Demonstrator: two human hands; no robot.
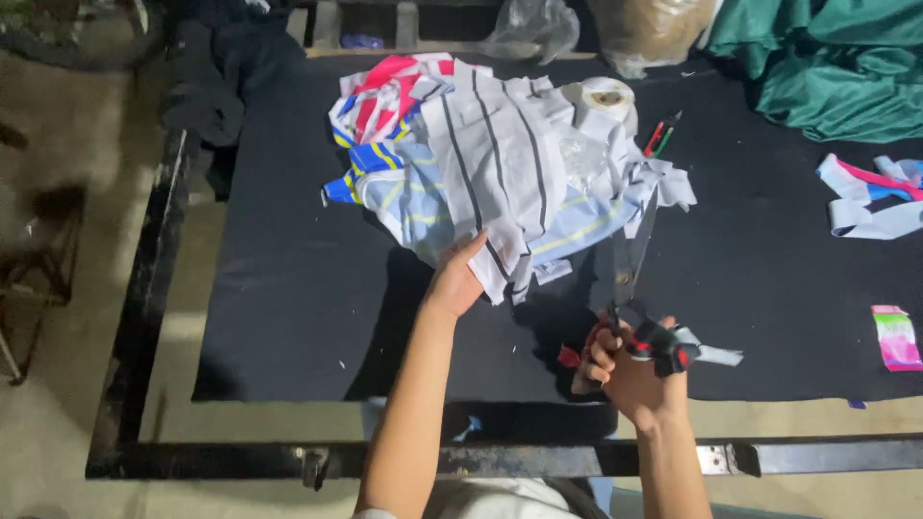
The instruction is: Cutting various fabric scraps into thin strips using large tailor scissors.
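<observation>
My left hand (454,279) grips the lower edge of a white fabric piece with dark stripes (495,159). That piece lies on top of a heap of cloth cuttings (404,183) in white, blue, yellow and red. My right hand (630,370) holds large scissors (630,255) by their taped handles. The dark blades point up toward the right edge of the heap, where thin white strips (663,183) hang loose. Both hands work over a table covered in black cloth (288,288).
A roll of white tape (606,98) and two pencils (661,135) lie behind the heap. Fabric strips (870,197) and a pink-green scrap (896,336) sit at the right. Green cloth (827,67) and plastic bags (538,24) are at the far edge. The metal table rim (154,288) borders the left.
</observation>
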